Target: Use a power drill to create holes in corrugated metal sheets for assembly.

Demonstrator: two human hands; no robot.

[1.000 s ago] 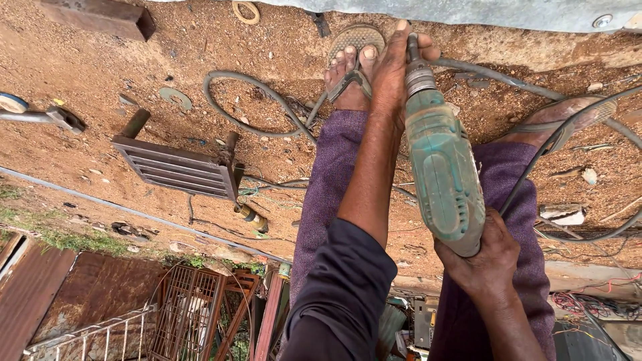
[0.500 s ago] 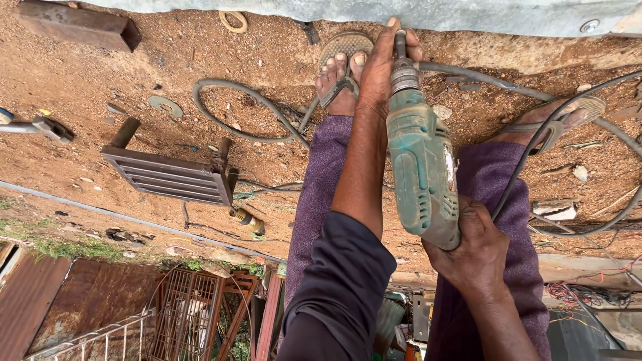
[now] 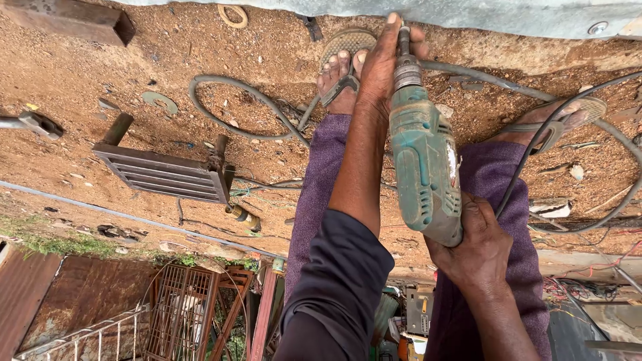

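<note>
The green drill (image 3: pixel 425 160) has slid up toward the frame's top, bit now at the grey metal sheet (image 3: pixel 468 13). Right hand (image 3: pixel 478 244) wraps the grip, left hand (image 3: pixel 380 63) cups its nose (fingers curled), so drilling looks close.

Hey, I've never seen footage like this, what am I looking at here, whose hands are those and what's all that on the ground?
This is one picture from a camera worn on a person's head, looking straight down, so you see their own arms, legs and feet. The right hand grips the handle of a worn green electric drill. The left hand reaches forward and steadies the front of the drill near the chuck, pointing it at a grey metal sheet along the top edge. The feet in sandals stand on reddish dirt ground. Lying on the dirt are a grey looped hose, a dark power cable and a slatted metal grille. Rusty metal frames show lower down.
</note>
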